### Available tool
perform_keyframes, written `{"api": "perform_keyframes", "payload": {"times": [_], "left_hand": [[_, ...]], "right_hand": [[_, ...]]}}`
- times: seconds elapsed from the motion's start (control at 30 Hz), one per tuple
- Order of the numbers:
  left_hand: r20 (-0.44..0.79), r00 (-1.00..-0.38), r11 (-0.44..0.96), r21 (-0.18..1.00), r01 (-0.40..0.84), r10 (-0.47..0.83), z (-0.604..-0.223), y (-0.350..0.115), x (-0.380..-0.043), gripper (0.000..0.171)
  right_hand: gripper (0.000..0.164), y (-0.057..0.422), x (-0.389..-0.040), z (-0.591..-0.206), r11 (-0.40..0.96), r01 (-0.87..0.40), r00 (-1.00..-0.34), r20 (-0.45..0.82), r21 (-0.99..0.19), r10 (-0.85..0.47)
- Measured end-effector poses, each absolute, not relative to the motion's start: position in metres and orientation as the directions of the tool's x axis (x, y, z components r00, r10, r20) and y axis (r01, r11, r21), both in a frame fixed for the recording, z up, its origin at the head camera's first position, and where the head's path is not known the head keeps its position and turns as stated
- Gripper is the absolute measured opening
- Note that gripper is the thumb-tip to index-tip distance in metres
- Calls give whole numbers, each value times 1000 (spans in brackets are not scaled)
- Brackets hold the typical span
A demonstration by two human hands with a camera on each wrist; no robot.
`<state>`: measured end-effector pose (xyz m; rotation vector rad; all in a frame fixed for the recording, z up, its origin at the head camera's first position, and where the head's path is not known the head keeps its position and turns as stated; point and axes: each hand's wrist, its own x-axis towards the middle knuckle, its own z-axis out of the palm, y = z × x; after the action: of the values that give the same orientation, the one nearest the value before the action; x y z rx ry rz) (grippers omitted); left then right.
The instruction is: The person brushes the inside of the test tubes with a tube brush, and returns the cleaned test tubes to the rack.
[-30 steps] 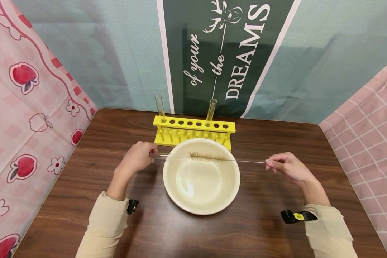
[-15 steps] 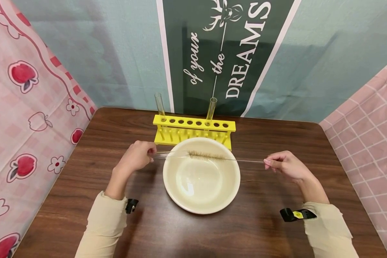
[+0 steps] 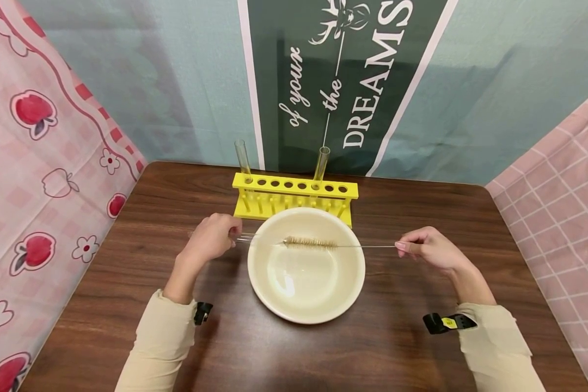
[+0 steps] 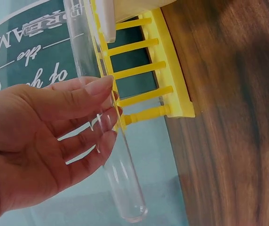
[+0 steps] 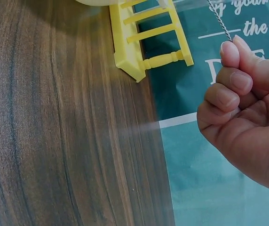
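My left hand [image 3: 214, 237] grips a clear glass test tube [image 4: 126, 188] between thumb and fingers; its rounded end shows in the left wrist view. On the other side, my right hand [image 3: 428, 247] pinches the twisted wire handle [image 5: 220, 21] of a test tube brush [image 3: 311, 243] between thumb and forefinger. Tan bristles lie level above the cream bowl [image 3: 306, 318], pointing toward the tube. The tube's mouth is too faint over the bowl to tell whether the brush tip is inside it.
Behind the bowl stands a yellow test tube rack [image 3: 295, 185]. It holds a test tube [image 3: 242, 158] at its left end and another tube [image 3: 322, 163] right of centre. All rest on the brown wooden table [image 3: 397, 354], with hanging cloths around it.
My right hand has shifted a little to the left, and the brush has moved left with it. My left hand keeps its grip on the test tube, nearly in place.
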<state>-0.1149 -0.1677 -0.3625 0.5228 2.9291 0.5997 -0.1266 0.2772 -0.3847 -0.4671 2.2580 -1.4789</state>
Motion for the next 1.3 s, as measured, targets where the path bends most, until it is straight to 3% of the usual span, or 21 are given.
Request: {"api": "perform_keyframes", "payload": {"times": [0.27,0.5,0.9,1.3], "left_hand": [[-35,-933,817,496,295,358,-365,-169,-114,19],[-35,-927,827,465,315,373,-362,-167,-117,20],[-12,-926,848,407,340,377,-361,-159,-117,23],[-110,-890,832,421,361,442,-351,-152,-122,25]], "right_hand": [[18,270,-127,-384,445,-85,-870,-151,-892,-469],[15,267,-125,-378,576,-193,-877,-124,-794,-464],[16,263,-125,-373,580,-256,-875,-68,-774,-478],[14,257,-128,-371,592,-264,-876,-67,-761,-477]]}}
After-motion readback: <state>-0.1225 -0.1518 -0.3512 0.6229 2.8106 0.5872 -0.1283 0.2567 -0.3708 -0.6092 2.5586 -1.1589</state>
